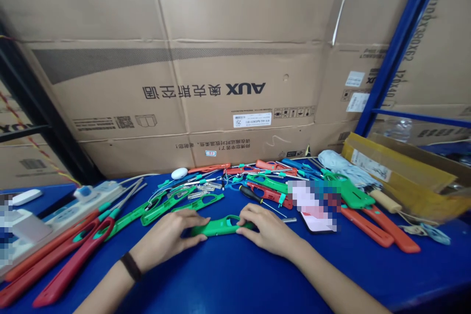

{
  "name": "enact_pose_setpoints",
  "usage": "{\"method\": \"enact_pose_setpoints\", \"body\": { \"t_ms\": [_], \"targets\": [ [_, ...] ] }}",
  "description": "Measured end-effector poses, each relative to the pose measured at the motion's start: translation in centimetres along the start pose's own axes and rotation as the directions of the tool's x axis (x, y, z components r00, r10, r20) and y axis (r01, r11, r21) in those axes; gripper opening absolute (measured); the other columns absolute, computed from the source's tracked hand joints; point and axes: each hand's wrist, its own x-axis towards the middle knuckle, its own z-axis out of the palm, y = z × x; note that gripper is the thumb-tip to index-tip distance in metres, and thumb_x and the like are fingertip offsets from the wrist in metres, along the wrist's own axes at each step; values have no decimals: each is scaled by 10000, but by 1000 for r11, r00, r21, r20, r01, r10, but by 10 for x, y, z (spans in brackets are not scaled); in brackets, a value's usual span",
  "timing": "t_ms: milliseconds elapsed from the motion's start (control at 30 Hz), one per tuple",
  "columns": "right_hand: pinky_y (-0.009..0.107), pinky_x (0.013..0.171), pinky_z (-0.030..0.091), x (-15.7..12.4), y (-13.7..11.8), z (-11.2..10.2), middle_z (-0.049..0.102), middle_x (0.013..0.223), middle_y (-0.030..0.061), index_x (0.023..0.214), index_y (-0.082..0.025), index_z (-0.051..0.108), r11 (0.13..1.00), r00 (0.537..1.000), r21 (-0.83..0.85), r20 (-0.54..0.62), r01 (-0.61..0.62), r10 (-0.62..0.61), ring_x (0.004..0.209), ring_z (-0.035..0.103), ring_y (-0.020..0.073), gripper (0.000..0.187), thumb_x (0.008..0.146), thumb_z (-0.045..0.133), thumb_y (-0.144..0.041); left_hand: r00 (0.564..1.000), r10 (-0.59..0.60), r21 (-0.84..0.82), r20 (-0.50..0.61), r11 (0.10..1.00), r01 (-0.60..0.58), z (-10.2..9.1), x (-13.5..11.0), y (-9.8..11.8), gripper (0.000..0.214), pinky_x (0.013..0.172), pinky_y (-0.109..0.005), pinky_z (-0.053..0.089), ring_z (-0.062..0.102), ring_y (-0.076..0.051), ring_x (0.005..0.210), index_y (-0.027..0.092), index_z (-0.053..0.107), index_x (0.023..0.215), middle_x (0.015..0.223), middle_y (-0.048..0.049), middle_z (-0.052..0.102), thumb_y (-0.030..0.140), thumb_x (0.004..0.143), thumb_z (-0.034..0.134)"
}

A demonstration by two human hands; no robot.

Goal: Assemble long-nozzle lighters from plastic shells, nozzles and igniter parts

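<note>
Both hands hold a green utility lighter [220, 226] low over the blue tabletop, lying crosswise. My left hand [180, 228] is closed on its handle end, thumb at the near side and fingers at the far side. Around the end by the trigger loop, my right hand [260, 228] pinches with thumb and fingers. A metal tube end [290, 220] shows just past my right fingers. Beyond the hands lie green casing halves [204, 203], a red casing [270, 194] and a screwdriver [253, 192] with a black and yellow handle.
Several red lighters [75, 265] lie at the left beside a white power strip [66, 216]. On the right are a phone [312, 206], orange lighters [390, 228] and a yellow-taped box [405, 181]. Behind the table stands a cardboard sheet [206, 68].
</note>
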Motion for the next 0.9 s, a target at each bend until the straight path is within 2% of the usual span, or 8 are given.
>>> {"method": "enact_pose_setpoints", "body": {
  "t_ms": [67, 133, 233, 333, 467, 633, 900],
  "targets": [
    [252, 781, 446, 0, -1, 0, 599, 975, 8, 904, -221, 569, 999, 999, -11, 4, 39, -39, 906, 584, 159, 80, 845, 611, -256, 992, 117, 106, -53, 988, -111, 8, -8, -4, 308, 789, -262, 520, 671, -197, 875, 252, 638, 1148, 1027, -56, 697, 357, 884, 519],
    [250, 797, 448, -1, -3, 1, 610, 1016, 8, 957, -223, 564, 998, 998, -11, 5, 64, -64, 930, 592, 164, 149, 826, 634, -237, 975, 200, 234, -96, 957, -173, 17, -15, -7, 314, 743, -259, 538, 680, -195, 814, 220, 619, 1167, 950, -65, 711, 313, 909, 464],
    [246, 811, 450, 0, -3, 1, 630, 1048, 7, 1025, -228, 566, 997, 997, 7, -4, 71, -71, 941, 608, 165, 189, 843, 615, -233, 957, 263, 401, -122, 895, -195, 24, -20, -8, 336, 655, -254, 550, 685, -192, 716, 184, 579, 1204, 825, -67, 712, 256, 941, 384],
    [245, 795, 457, -1, -3, 0, 649, 1030, 1, 1027, -232, 582, 998, 998, 18, -8, 65, -65, 924, 620, 169, 175, 854, 603, -250, 952, 289, 464, -100, 860, -212, 24, -17, 0, 339, 633, -259, 552, 689, -192, 705, 159, 566, 1200, 839, -69, 715, 263, 965, 344],
    [250, 785, 460, -1, -2, 0, 653, 1009, -1, 1006, -236, 594, 997, 997, 20, -3, 72, -72, 907, 624, 173, 160, 847, 609, -236, 946, 308, 452, -97, 861, -233, 26, -7, 16, 351, 665, -271, 557, 693, -196, 759, 136, 569, 1167, 925, -79, 713, 332, 975, 351],
    [246, 785, 460, -1, -2, -2, 658, 1007, 6, 1019, -229, 604, 996, 997, 49, -12, 73, -72, 904, 624, 170, 172, 847, 604, -236, 944, 296, 414, -146, 885, -213, 34, 5, 28, 346, 659, -292, 563, 689, -201, 781, 139, 549, 1183, 988, -85, 705, 329, 977, 345],
    [249, 781, 458, -1, -3, -7, 673, 1010, 10, 1025, -234, 622, 995, 998, 75, -23, 68, -66, 902, 626, 172, 175, 855, 588, -247, 969, 179, 140, -172, 978, -156, 38, 16, 34, 221, 680, -274, 533, 661, -186, 798, 229, 603, 1077, 953, -17, 708, 326, 937, 461]
  ]
}}
